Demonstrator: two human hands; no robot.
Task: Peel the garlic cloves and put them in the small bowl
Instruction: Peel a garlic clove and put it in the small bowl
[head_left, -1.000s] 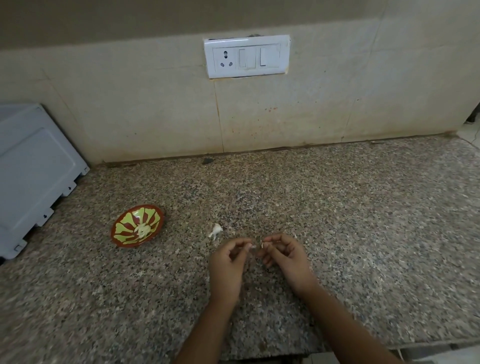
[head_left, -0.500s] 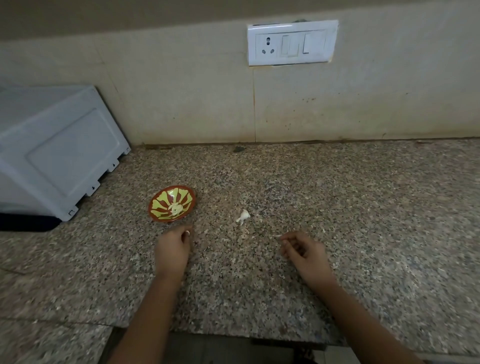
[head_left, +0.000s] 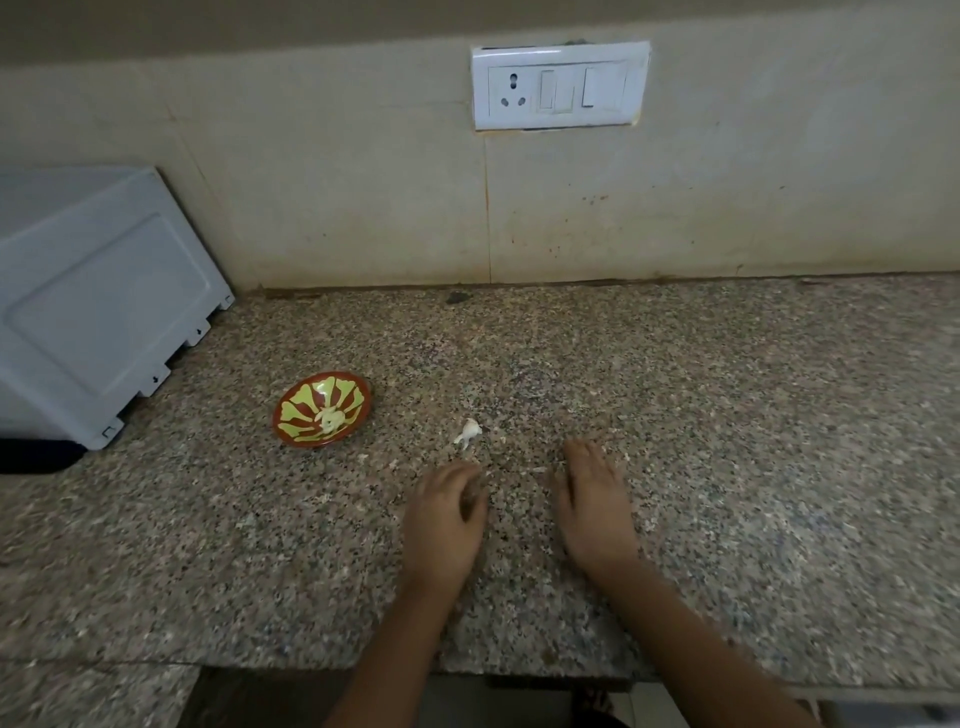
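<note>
Granite surface carries both your hands palm down: left hand with fingers loosely bent, right hand with fingers flat, and nothing visible in either. Just beyond the left fingertips lies a white garlic piece; whether it is clove or skin cannot be told. Farther left stands the small bowl, with peeled cloves inside. Expect a clove to be light, firm and slippery once bare. Pinch it across its sides and start the papery skin at one end.
</note>
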